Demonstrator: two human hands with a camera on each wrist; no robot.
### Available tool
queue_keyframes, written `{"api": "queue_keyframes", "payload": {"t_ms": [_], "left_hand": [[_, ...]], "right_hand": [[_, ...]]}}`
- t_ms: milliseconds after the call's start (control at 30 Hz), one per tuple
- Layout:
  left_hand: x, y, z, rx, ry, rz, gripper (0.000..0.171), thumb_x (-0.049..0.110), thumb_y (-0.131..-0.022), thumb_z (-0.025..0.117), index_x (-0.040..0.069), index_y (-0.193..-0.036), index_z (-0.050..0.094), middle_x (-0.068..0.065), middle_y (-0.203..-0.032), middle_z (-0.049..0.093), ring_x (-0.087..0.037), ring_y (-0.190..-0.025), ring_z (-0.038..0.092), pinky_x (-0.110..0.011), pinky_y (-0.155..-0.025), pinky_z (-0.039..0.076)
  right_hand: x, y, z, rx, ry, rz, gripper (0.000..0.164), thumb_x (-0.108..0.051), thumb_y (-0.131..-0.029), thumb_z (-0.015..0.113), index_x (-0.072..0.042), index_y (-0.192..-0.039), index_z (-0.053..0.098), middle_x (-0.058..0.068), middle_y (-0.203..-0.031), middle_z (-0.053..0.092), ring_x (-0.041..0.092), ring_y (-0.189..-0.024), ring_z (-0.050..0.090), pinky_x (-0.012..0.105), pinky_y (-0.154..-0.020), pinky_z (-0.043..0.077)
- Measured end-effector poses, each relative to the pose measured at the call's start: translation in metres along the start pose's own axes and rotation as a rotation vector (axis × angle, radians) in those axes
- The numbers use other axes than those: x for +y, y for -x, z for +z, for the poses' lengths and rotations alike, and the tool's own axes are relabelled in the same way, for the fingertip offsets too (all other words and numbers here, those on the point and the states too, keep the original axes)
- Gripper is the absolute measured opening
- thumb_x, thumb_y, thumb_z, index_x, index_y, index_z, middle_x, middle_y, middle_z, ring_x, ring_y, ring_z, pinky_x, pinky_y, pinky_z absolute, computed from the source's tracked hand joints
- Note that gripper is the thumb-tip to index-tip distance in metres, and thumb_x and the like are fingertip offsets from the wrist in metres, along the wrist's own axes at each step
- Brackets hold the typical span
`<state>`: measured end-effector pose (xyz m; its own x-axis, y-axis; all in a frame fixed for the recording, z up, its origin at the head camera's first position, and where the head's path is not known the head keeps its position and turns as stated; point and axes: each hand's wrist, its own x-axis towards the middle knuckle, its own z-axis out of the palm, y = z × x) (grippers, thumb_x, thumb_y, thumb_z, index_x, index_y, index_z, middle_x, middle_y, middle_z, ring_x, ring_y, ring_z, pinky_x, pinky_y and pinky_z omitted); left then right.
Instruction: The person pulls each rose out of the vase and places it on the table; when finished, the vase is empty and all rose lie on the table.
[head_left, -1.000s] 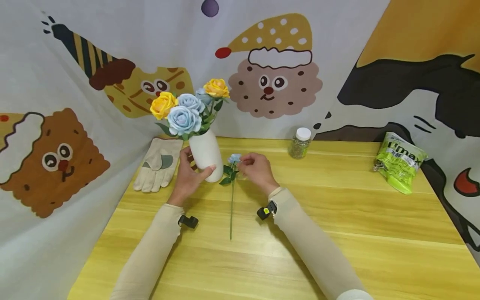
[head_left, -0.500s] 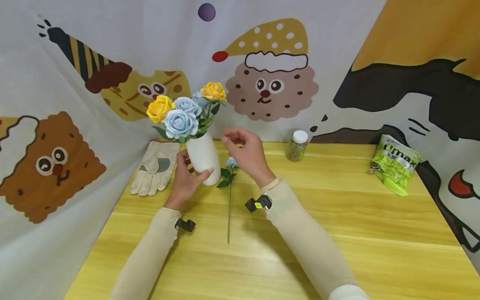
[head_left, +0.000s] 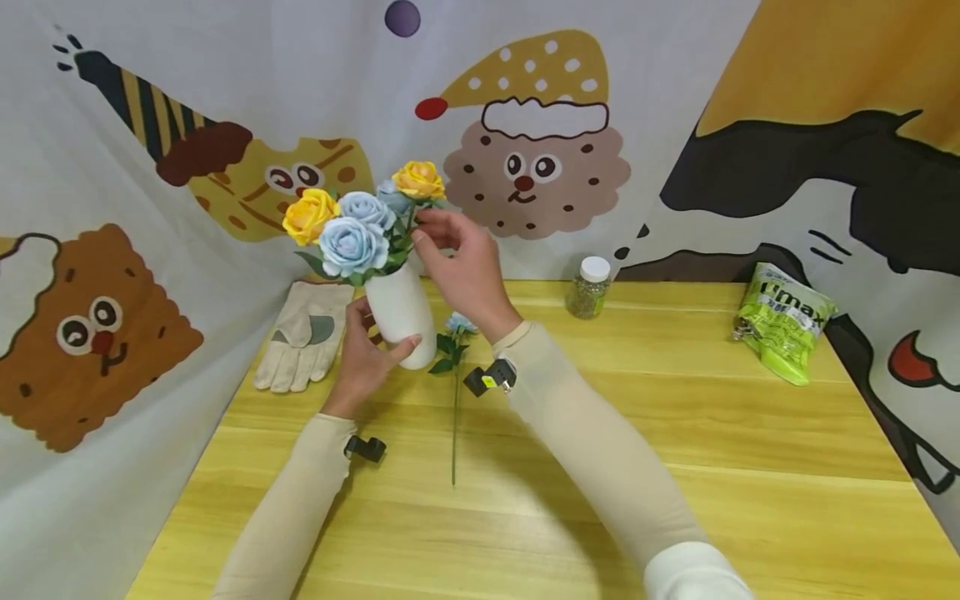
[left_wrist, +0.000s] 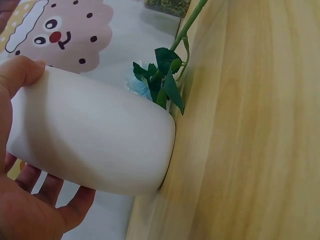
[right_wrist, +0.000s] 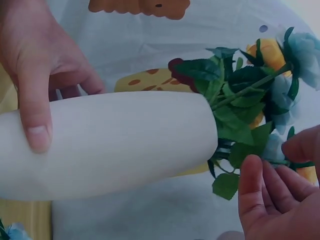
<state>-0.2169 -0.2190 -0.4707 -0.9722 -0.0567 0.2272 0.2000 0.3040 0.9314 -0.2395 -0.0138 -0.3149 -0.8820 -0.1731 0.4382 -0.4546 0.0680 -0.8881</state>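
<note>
A white vase (head_left: 400,317) stands on the table with blue roses (head_left: 354,247) and yellow roses (head_left: 310,217) in it. My left hand (head_left: 367,360) grips the vase from the left, its thumb across the front, as the left wrist view also shows. At the right side of the bouquet is my right hand (head_left: 467,265), its fingertips by the stem below the right yellow rose (head_left: 418,180). In the right wrist view its thumb and fingers are parted beside the green leaves (right_wrist: 240,125). A single blue flower (head_left: 460,323) with a long stem lies right of the vase.
A pair of work gloves (head_left: 303,337) lies to the left of the vase. At the back stands a jar (head_left: 590,287) with a white lid. Farther right is a green bag (head_left: 786,321). A printed cloth (head_left: 637,50) hangs behind the wooden table (head_left: 562,500).
My right hand has left the flower lying on the table and risen leftward to the bouquet in the vase. The left hand has stayed on the vase.
</note>
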Motion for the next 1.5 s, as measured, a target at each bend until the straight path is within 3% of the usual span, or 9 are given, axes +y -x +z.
{"api": "queue_keyframes", "payload": {"t_ms": [100,300,533,867,1000,1100,1333,1500], "left_hand": [[0.002,0.000,-0.002,-0.009,0.003,0.005,0.090,0.019,-0.086,0.089,0.011,-0.151,0.029,-0.018,-0.147,0.041,-0.035,-0.134,0.050,-0.056,-0.109,0.048],[-0.001,-0.001,-0.003,0.002,0.004,-0.004,0.091,0.019,-0.086,0.089,0.011,-0.153,0.028,-0.018,-0.147,0.041,-0.038,-0.135,0.049,-0.058,-0.110,0.046],[-0.003,0.003,-0.003,0.011,0.007,-0.018,0.089,0.015,-0.086,0.088,0.009,-0.151,0.028,-0.019,-0.146,0.041,-0.036,-0.133,0.050,-0.056,-0.108,0.047],[0.028,0.013,-0.001,0.012,0.023,-0.035,0.086,0.006,-0.088,0.083,0.001,-0.152,0.026,-0.027,-0.149,0.037,-0.044,-0.135,0.046,-0.060,-0.111,0.043],[0.033,0.015,-0.001,-0.001,0.016,-0.043,0.087,0.006,-0.088,0.083,0.000,-0.153,0.024,-0.027,-0.150,0.036,-0.044,-0.136,0.045,-0.060,-0.112,0.042],[0.034,0.014,-0.001,-0.008,0.013,-0.045,0.088,0.007,-0.089,0.083,0.001,-0.153,0.024,-0.027,-0.151,0.035,-0.045,-0.137,0.045,-0.061,-0.113,0.041],[0.034,0.012,-0.001,-0.017,0.006,-0.031,0.087,0.008,-0.089,0.082,0.001,-0.153,0.024,-0.028,-0.151,0.035,-0.045,-0.137,0.044,-0.063,-0.113,0.041],[0.033,0.012,0.000,-0.019,0.005,-0.032,0.087,0.009,-0.089,0.082,0.001,-0.153,0.024,-0.028,-0.151,0.035,-0.045,-0.137,0.045,-0.062,-0.113,0.041]], "right_hand": [[0.001,-0.006,0.002,0.028,0.009,0.014,0.032,-0.017,-0.105,0.066,-0.004,-0.134,0.067,0.011,-0.118,0.074,0.018,-0.102,0.070,0.030,-0.078,0.063],[0.006,-0.016,0.009,0.001,-0.061,0.036,0.029,-0.017,-0.106,0.065,-0.004,-0.132,0.069,0.012,-0.115,0.073,0.020,-0.099,0.069,0.032,-0.075,0.064],[0.010,-0.017,0.018,-0.001,0.079,0.074,0.024,-0.023,-0.105,0.068,-0.010,-0.125,0.075,0.004,-0.112,0.076,0.014,-0.101,0.067,0.027,-0.083,0.056],[0.005,-0.018,0.019,-0.015,0.094,0.091,0.022,-0.019,-0.104,0.070,-0.009,-0.122,0.076,0.005,-0.112,0.076,0.015,-0.103,0.068,0.028,-0.085,0.057],[0.000,-0.019,0.016,0.001,0.077,0.113,0.021,-0.022,-0.105,0.068,-0.011,-0.123,0.074,0.003,-0.115,0.075,0.014,-0.107,0.067,0.030,-0.090,0.057],[-0.003,-0.019,0.012,0.028,0.044,0.096,0.021,-0.024,-0.105,0.069,-0.012,-0.122,0.074,0.002,-0.116,0.075,0.013,-0.108,0.066,0.030,-0.090,0.057],[-0.006,-0.016,0.007,0.154,-0.112,-0.031,0.020,-0.017,-0.103,0.071,-0.003,-0.117,0.074,0.010,-0.112,0.075,0.014,-0.097,0.067,0.030,-0.072,0.060],[-0.004,-0.016,0.005,0.281,-0.225,-0.128,0.018,-0.009,-0.102,0.071,0.003,-0.115,0.071,0.018,-0.111,0.075,0.010,-0.091,0.067,0.045,-0.077,0.063]]}}
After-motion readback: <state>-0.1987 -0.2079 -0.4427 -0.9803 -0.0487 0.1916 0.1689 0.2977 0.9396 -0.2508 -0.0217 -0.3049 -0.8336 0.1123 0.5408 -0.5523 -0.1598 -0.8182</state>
